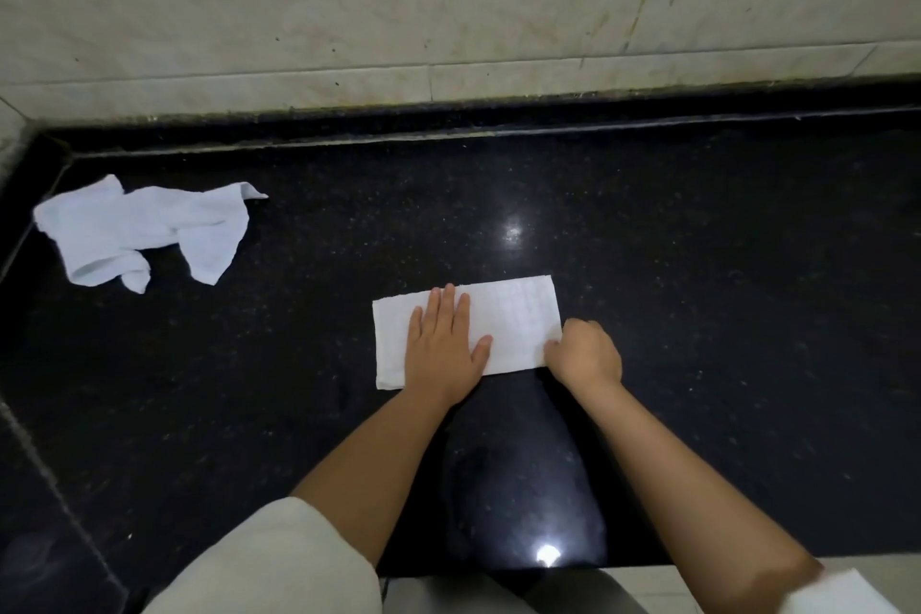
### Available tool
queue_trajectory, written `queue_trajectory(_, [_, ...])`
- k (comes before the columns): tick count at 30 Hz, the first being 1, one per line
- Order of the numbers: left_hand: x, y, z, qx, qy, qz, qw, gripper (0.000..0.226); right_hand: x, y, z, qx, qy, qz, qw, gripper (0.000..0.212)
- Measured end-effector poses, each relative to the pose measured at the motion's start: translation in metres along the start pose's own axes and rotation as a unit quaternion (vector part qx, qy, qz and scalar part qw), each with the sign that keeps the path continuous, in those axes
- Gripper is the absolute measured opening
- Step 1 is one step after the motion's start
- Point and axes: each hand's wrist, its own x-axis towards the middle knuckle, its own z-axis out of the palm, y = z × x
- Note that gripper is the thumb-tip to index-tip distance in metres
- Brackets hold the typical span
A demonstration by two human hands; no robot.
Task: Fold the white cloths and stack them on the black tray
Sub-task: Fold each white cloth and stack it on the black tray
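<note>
A white cloth (518, 319), folded into a long rectangle, lies flat on the black granite counter (697, 264) near its middle. My left hand (443, 344) presses flat on the cloth's left half with straight fingers. My right hand (585, 352) has curled fingers pinching the cloth's near right corner. A second white cloth (144, 229) lies crumpled and unfolded at the far left of the counter. No black tray shows in view.
A stained, light tiled wall (448, 5) rises behind the counter. A raised black lip (448, 125) runs along the back. The counter's front edge is near my body, with light reflections on the polished surface.
</note>
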Motion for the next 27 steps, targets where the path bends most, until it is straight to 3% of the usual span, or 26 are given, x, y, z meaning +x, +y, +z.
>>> queue_trajectory(1, [-0.001,0.001,0.000,-0.002,0.002,-0.001,1.000,0.065,-0.001,0.000,0.000,0.004,0.009,-0.007,1.000,0.013])
queue_trajectory(4, [0.001,0.000,-0.001,-0.015,0.009,0.005,1.000,0.064,-0.001,0.000,-0.003,0.055,0.033,-0.035,0.997,0.030])
queue_trajectory(6, [-0.001,-0.002,-0.006,-0.059,0.019,0.019,0.998,0.062,-0.004,-0.004,-0.007,0.115,0.045,-0.053,0.991,0.020])
queue_trajectory(10, [-0.014,-0.031,-0.026,-0.133,0.101,0.027,0.986,0.058,-0.023,-0.037,-0.010,0.229,0.118,-0.100,0.961,0.005])
queue_trajectory(13, [-0.028,-0.074,-0.034,-0.141,0.139,-0.001,0.980,0.051,-0.047,-0.077,0.002,0.266,0.137,-0.152,0.942,0.017])
queue_trajectory(16, [-0.047,-0.116,-0.035,-0.143,0.144,-0.023,0.979,0.048,-0.063,-0.107,0.035,0.202,0.068,-0.234,0.949,0.037])
queue_trajectory(19, [-0.065,-0.147,-0.033,-0.138,0.133,-0.028,0.981,0.055,-0.069,-0.109,0.076,0.001,0.005,-0.316,0.949,0.047])
queue_trajectory(24, [-0.075,-0.171,-0.024,-0.140,0.114,0.016,0.983,0.055,-0.078,-0.093,0.085,0.016,0.014,-0.336,0.942,0.043])
queue_trajectory(27, [-0.073,-0.168,-0.018,-0.130,0.117,0.087,0.981,0.045,-0.075,-0.076,0.076,-0.016,0.100,-0.341,0.934,0.039])
